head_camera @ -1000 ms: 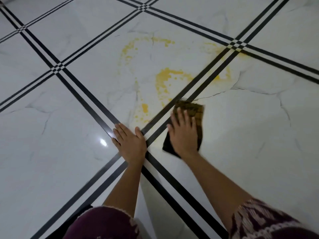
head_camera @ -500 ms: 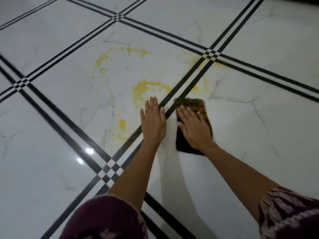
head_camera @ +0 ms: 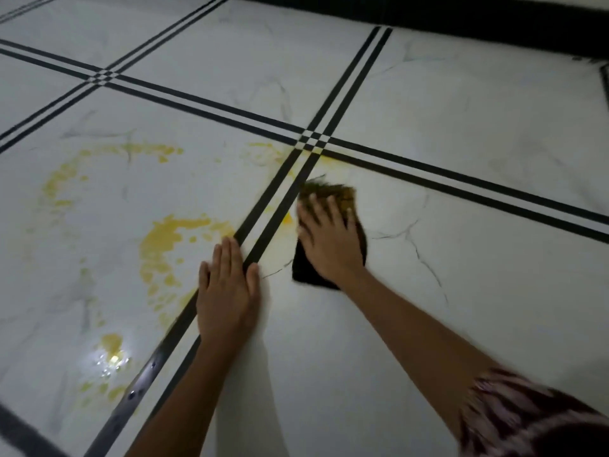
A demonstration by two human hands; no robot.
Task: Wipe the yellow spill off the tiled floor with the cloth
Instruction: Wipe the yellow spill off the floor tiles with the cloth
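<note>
Two hands are down on the tiled floor [head_camera: 478, 258], both flat. The right hand [head_camera: 329, 239] lies spread, palm down, on the cloth [head_camera: 329, 192], fingers together and pointing away from the camera; it presses on the fabric rather than gripping it. The cloth is dark, its far edge stained yellow-brown and blurred, and it sits just right of the double black line [head_camera: 270, 212] that runs diagonally between the tiles. The left hand [head_camera: 227, 291] is open too, holding nothing, planted flat across that same black line, near the cloth but not touching it.

The yellow spill [head_camera: 164, 242] lies mostly on the tile left of the line: a thick curved patch just beyond the left fingertips, a fainter arc further left, and a wet blob with a glare spot near the bottom left. Small yellow smears also show between the black lines and around the crossing [head_camera: 313, 141] above the cloth. A patterned sleeve [head_camera: 514, 410] shows at the lower right corner.
</note>
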